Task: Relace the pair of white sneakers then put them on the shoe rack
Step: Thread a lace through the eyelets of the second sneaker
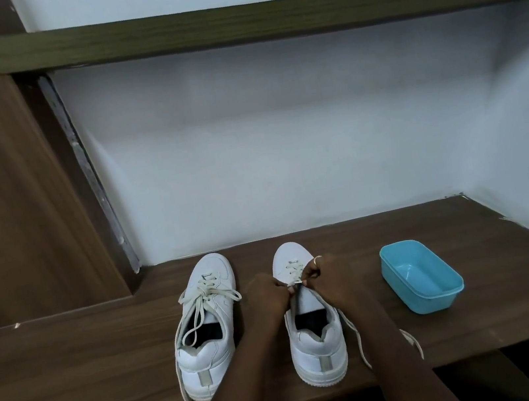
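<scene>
Two white sneakers stand side by side on a brown wooden tabletop, toes pointing away at a pale wall, heels toward the viewer. The right sneaker is the reference point here.

Both of the person's hands meet over its tongue, partway up the eyelets. The left hand comes in from the left side of this sneaker, its grip curled tight and pinching the lace. The right hand, with a ring on one finger, comes in from the right side, and its grip also pinches the lace, close beside the left hand's fingertips. A free end of this lace trails down the sneaker's right side onto the wood.

The left sneaker stands just to the left of it, untouched, its other lace threaded near the toe and hanging loose past the heel.

A light blue plastic tub sits well to the right of the right sneaker. A dark wooden shelf runs across the wall above.
</scene>
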Motion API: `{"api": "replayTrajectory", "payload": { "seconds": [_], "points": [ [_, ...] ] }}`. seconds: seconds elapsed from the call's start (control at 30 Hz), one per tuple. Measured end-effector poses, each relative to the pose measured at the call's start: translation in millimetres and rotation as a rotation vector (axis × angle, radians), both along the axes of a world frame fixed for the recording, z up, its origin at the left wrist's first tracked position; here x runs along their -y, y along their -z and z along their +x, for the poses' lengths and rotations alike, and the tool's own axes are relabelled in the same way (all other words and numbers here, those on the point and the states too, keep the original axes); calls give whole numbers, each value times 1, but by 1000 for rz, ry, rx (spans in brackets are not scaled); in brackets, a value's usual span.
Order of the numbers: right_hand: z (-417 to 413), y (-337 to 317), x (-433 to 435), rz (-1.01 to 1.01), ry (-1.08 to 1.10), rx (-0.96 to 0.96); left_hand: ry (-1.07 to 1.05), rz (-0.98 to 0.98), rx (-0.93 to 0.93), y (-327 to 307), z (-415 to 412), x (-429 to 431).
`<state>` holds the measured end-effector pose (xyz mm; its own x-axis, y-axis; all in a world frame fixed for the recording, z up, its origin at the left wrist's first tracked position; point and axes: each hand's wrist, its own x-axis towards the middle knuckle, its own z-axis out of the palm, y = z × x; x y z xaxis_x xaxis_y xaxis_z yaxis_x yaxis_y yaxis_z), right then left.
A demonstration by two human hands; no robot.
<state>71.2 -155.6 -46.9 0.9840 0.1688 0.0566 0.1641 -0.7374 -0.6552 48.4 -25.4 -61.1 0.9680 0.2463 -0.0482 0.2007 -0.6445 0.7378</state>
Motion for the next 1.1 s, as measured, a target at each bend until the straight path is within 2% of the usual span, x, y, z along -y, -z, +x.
{"api": "replayTrajectory", "payload": {
  "seconds": [0.13, 0.4, 0.57, 0.7, 0.9, 1.1],
  "points": [
    [-7, 2, -5, -117, 9, 114, -57, -124, 31, 3, -2, 0],
    [-16, 7, -16, -305, 3, 268, -39, -225, -45, -2, -4, -6],
    [-13, 10, -15, -305, -13, 260, -29, -481, -95, -7, -3, -11],
    [-12, 10, -15, -247, 3, 222, -22, -630, -62, 2, -2, -13],
    [-12, 10, -14, -196, 9, 183, -48, -752, -150, 5, 1, -11],
    [-9, 2, -5, -139, -71, 87, -207, -921, -151, -10, 1, -4]
  ]
}}
